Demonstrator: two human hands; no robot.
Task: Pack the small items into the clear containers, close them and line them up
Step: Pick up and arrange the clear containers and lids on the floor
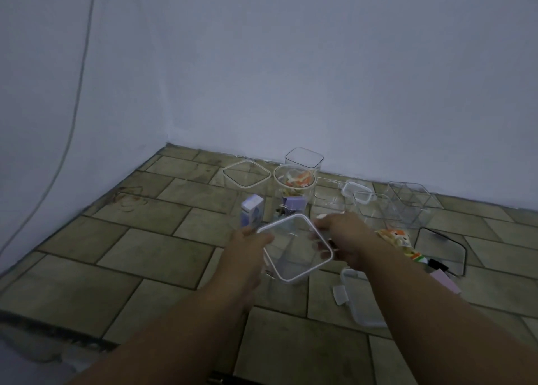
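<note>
A square clear lid with a white rim (295, 249) is held above the tiled floor in both hands. My left hand (247, 250) grips its left edge and my right hand (346, 239) grips its right edge, fingers curled under the rim. Behind them a round clear container (294, 181) holds orange and white small items. A square clear container with a lid (246, 176) stands to its left, and another square one (304, 157) sits by the wall. A purple box (251, 213) and a purple item (295, 202) lie close in front of the containers.
Several clear containers (407, 201) and a clip lid (358, 192) crowd the right side. Colourful small items (401, 240) lie by my right wrist, next to a dark-rimmed lid (439, 250). A clip-lock lid (361, 297) lies under my right forearm. Walls close the back and left.
</note>
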